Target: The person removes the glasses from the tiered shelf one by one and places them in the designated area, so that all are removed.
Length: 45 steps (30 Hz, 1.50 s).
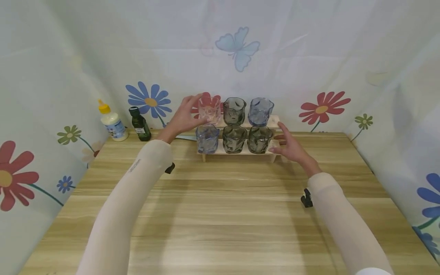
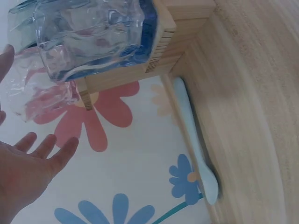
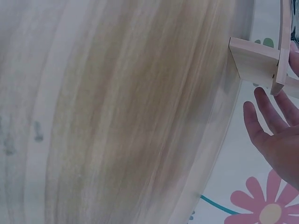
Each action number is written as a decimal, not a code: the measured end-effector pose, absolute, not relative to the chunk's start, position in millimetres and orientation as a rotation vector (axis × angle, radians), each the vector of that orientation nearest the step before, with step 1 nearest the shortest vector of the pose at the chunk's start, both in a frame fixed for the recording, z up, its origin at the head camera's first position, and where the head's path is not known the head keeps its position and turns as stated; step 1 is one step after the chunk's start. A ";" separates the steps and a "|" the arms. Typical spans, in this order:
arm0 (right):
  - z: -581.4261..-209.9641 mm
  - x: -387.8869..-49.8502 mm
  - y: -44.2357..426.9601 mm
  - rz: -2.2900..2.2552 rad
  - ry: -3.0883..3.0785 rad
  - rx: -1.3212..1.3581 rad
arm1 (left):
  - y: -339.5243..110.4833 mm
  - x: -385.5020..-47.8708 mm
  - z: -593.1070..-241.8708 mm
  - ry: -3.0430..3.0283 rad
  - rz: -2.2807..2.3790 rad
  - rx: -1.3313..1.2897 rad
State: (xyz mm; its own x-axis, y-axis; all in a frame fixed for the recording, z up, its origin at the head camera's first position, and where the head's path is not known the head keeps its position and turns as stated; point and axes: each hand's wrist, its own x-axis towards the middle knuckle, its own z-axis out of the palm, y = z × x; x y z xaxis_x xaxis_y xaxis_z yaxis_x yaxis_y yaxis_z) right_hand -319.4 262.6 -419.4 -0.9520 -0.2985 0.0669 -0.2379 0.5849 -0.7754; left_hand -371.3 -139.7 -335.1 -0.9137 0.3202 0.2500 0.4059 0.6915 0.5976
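A two-step wooden rack (image 1: 237, 151) holds several wavy glass tumblers. On its upper step stand a clear tumbler (image 1: 209, 110), a smoky grey tumbler (image 1: 234, 111) and a pale blue tumbler (image 1: 260, 111). Along the lower step are a blue tumbler (image 1: 207, 139) and two dark grey tumblers, one at the right (image 1: 259, 139). My left hand (image 1: 189, 116) spreads beside the clear tumbler, its fingers extended; the left wrist view shows a gap between fingers and glass. At the rack's right end, my right hand (image 1: 291, 147) has its fingers extended beside the steps; contact is unclear.
A yellow-capped glue bottle (image 1: 115, 125) and a dark green bottle (image 1: 140, 125) stand at the back left of the wooden table (image 1: 220, 214). A pale spoon-shaped tool (image 2: 194, 140) lies on the table beside the rack. A flower-printed curtain (image 1: 192, 57) hangs close behind.
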 end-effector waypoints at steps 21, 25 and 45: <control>-422.2 -319.0 260.5 -1.329 2.747 -0.385 | -115.8 -385.6 -326.7 -2.783 -0.982 -0.660; -422.8 -319.4 260.1 -1.354 2.736 -0.398 | -113.8 -388.8 -327.6 -2.770 -0.957 -0.693; -423.4 -321.5 260.2 -1.390 2.720 -0.400 | -102.1 -395.7 -328.0 -2.821 -0.943 -0.615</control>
